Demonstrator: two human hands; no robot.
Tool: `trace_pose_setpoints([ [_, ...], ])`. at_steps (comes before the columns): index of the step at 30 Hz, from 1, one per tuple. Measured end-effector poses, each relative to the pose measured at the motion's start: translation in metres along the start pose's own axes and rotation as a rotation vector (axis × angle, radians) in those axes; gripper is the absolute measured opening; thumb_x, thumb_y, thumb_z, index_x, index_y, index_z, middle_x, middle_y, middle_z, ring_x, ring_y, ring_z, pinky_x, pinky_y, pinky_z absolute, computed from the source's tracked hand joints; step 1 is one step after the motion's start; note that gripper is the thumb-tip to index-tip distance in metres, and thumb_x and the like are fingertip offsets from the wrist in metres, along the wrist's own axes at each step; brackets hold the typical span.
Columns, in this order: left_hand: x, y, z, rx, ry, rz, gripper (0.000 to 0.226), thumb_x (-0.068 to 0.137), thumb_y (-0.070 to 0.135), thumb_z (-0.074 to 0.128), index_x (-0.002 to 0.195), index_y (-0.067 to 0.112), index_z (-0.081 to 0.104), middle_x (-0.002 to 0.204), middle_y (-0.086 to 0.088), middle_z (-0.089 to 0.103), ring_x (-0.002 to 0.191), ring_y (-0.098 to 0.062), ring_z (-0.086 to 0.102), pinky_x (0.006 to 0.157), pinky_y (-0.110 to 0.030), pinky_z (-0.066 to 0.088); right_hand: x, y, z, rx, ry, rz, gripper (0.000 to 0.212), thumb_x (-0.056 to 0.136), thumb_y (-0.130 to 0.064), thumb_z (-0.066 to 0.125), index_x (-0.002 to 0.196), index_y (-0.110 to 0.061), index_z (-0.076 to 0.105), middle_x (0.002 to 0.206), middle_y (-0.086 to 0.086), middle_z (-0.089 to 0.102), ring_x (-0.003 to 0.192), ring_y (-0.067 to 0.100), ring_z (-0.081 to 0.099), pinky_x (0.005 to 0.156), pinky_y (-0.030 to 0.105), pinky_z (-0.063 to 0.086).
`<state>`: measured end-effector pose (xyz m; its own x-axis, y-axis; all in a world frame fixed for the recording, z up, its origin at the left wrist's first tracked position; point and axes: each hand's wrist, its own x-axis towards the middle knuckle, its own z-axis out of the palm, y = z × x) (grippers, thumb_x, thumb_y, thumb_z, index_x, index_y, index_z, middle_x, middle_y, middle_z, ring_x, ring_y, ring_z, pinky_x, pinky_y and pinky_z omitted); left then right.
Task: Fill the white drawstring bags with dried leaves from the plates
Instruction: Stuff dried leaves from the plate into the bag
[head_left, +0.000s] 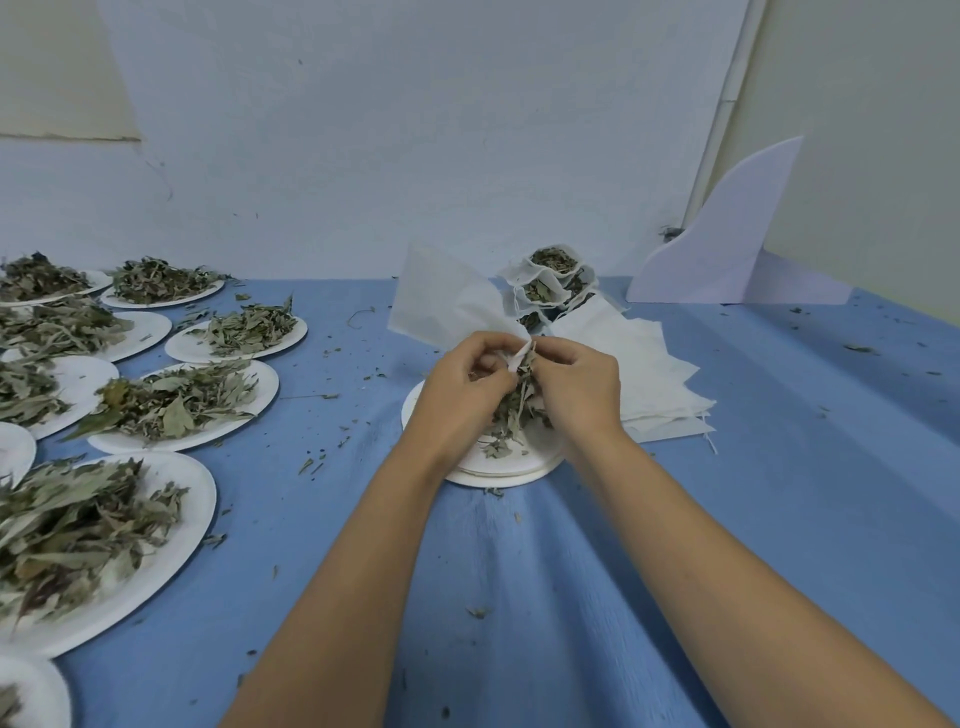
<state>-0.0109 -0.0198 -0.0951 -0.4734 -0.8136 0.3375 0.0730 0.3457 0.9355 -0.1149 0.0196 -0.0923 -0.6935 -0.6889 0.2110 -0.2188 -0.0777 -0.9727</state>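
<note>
My left hand (462, 384) pinches the mouth of a white drawstring bag (447, 301) that sticks up and back from my fingers. My right hand (582, 389) grips a bunch of dried leaves (514, 410) at the bag's mouth. Both hands hover over a small stack of white plates (493, 467) with a few leaves left on it. Behind them stand filled bags (550, 275), open at the top, with leaves showing.
Several white plates heaped with dried leaves (176, 400) fill the left side of the blue tablecloth (779, 467). A pile of flat empty bags (644, 374) lies right of my hands. A white foam shape (727, 234) leans at the back right. Leaf crumbs are scattered about.
</note>
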Motion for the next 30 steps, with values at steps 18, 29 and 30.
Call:
trace_pose_setpoints([
  [18, 0.001, 0.0, -0.009, 0.17, 0.251, 0.1, 0.041, 0.067, 0.01, 0.083, 0.085, 0.037, 0.058, 0.102, 0.013, 0.043, 0.07, -0.005, 0.052, 0.076, -0.013, 0.048, -0.007, -0.011, 0.008, 0.242, -0.17, 0.093, 0.03, 0.084, -0.002, 0.049, 0.096, -0.018, 0.07, 0.1, 0.012, 0.07, 0.084, 0.019, 0.065, 0.079, 0.031, 0.052],
  [29, 0.003, -0.001, -0.012, 0.147, 0.349, 0.019, 0.035, 0.073, 0.008, 0.077, 0.075, 0.035, 0.054, 0.079, 0.016, 0.059, 0.051, 0.005, 0.053, 0.051, -0.009, 0.045, -0.007, -0.006, 0.007, 0.234, -0.3, 0.044, 0.045, 0.09, -0.001, 0.053, 0.131, -0.019, 0.054, 0.091, -0.006, 0.072, 0.086, 0.006, 0.068, 0.077, 0.02, 0.055],
  [30, 0.003, -0.001, -0.012, 0.139, 0.354, 0.012, 0.035, 0.073, 0.007, 0.076, 0.076, 0.034, 0.054, 0.079, 0.016, 0.06, 0.05, 0.006, 0.054, 0.051, -0.009, 0.045, -0.007, -0.007, 0.007, 0.26, -0.319, 0.052, 0.044, 0.09, 0.0, 0.052, 0.13, -0.018, 0.054, 0.086, -0.008, 0.071, 0.079, 0.002, 0.068, 0.07, 0.015, 0.054],
])
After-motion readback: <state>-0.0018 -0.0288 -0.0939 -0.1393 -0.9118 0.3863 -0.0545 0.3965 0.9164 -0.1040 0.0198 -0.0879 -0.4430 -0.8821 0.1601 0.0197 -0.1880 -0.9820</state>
